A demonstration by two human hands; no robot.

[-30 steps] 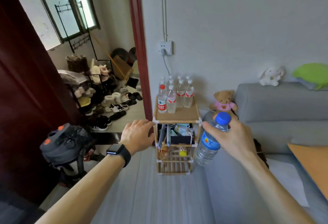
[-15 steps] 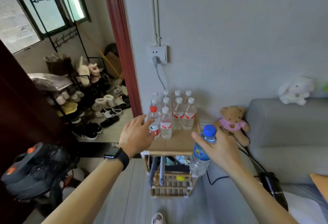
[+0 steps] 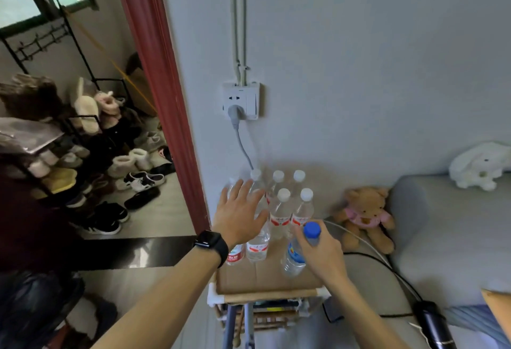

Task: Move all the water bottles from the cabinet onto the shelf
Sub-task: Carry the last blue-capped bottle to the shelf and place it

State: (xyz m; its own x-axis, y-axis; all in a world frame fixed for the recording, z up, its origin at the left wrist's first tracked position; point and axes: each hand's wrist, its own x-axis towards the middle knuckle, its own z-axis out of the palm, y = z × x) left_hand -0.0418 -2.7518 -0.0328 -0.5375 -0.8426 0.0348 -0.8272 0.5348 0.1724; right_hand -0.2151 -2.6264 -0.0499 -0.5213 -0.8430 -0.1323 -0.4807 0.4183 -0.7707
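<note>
A small wooden shelf stands against the wall with several clear water bottles with white caps and red labels on its top. My right hand grips a blue-capped, blue-labelled water bottle by its neck, its base at the shelf top's front right. My left hand hovers with spread fingers over the left bottles, hiding some of them. A red-labelled bottle shows below my left wrist.
A wall socket with a plugged cable is above the shelf. A teddy bear and a grey sofa are to the right, a white plush on the sofa back. A red door frame and shoe rack lie left.
I have come closer to the shelf. My right hand has brought the blue-capped bottle down over the shelf top. My left hand has moved forward over the left bottles.
</note>
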